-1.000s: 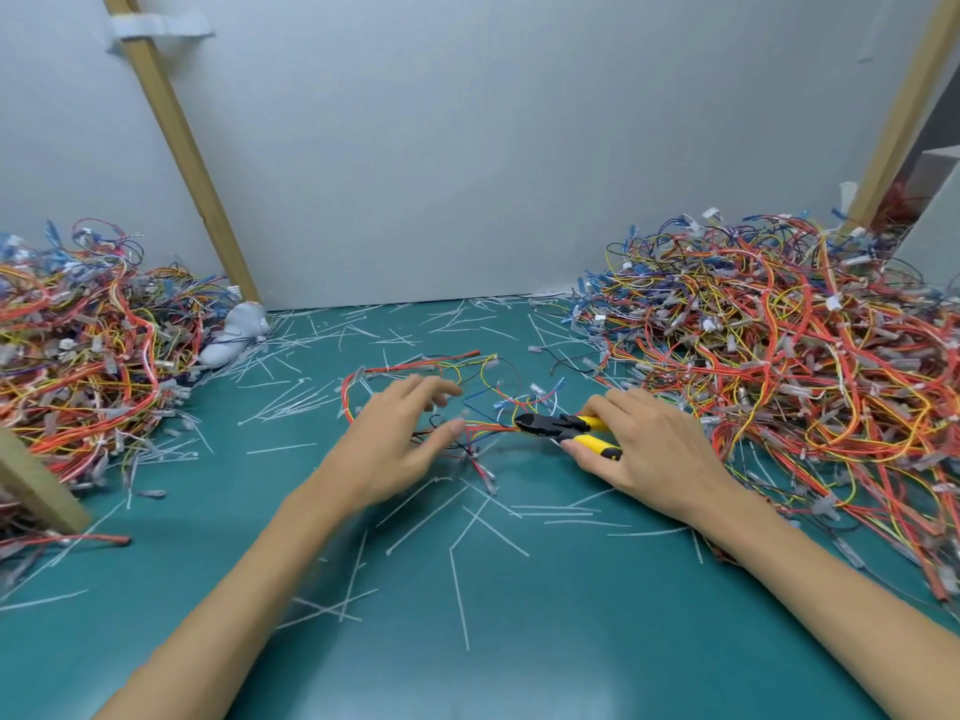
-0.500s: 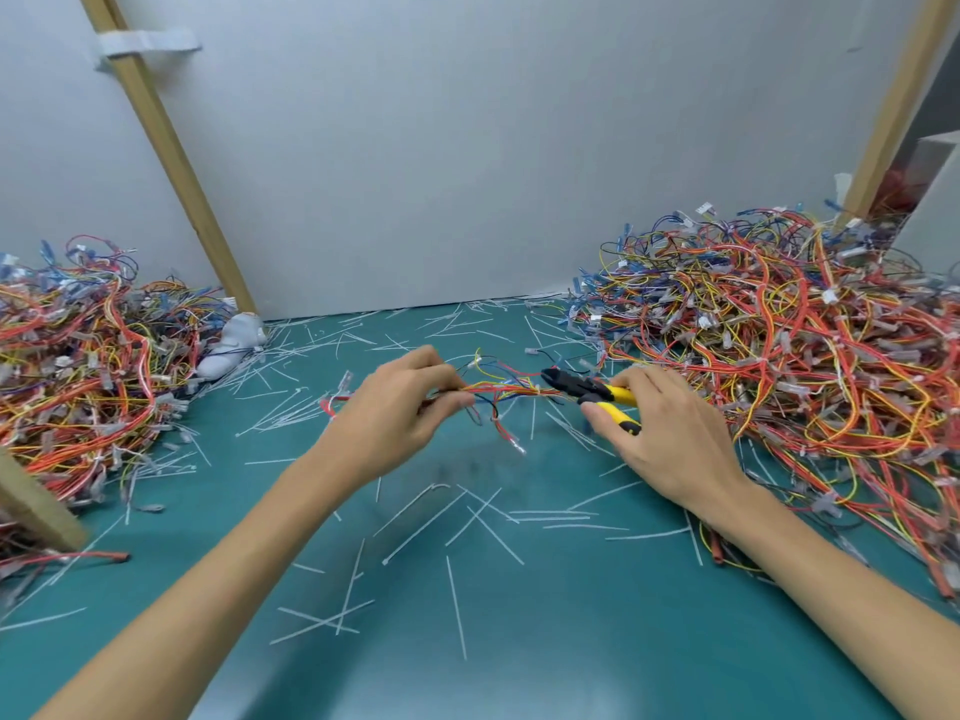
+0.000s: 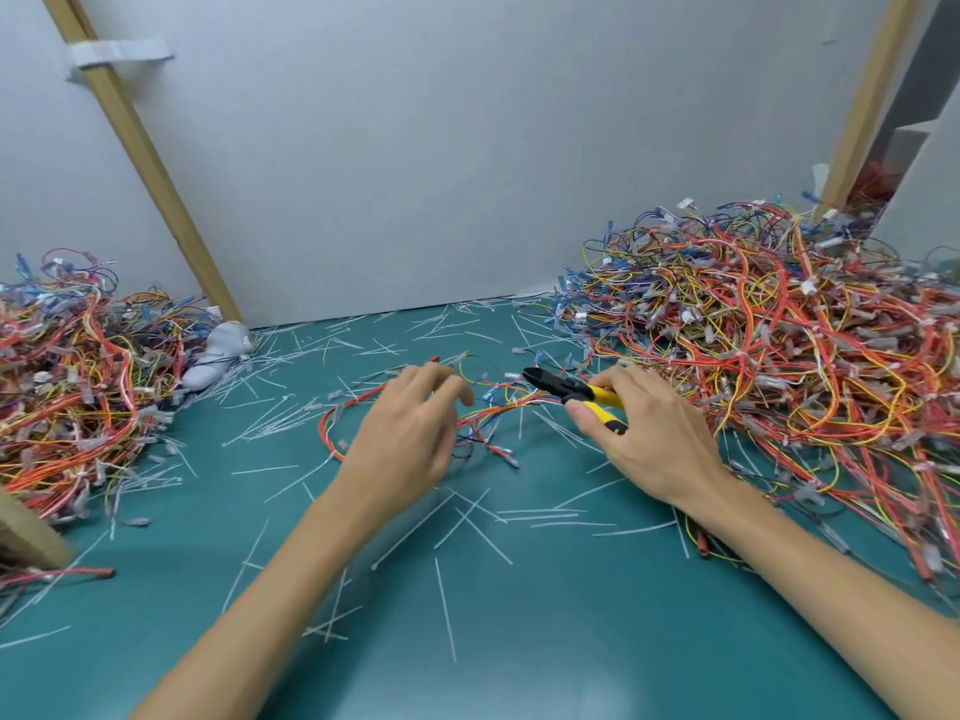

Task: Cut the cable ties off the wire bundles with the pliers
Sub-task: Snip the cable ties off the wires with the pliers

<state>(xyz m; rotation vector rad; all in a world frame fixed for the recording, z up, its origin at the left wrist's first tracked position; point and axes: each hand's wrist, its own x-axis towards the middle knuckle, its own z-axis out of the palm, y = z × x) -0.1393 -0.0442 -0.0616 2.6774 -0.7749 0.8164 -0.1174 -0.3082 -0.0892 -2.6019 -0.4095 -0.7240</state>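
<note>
While your right grip [image 3: 655, 440] curls round the pliers [image 3: 555, 387], your left grip [image 3: 410, 440] pinches the wire bundle [image 3: 511, 405] beside a big wire heap [image 3: 779, 330], cut ties [image 3: 470, 523] littering the surface [image 3: 571, 646].

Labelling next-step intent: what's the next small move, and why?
Probably ease the pliers left into the wire bundle to catch a tie: the right hand grips them, tip beside the wires that the left hand holds.
</note>
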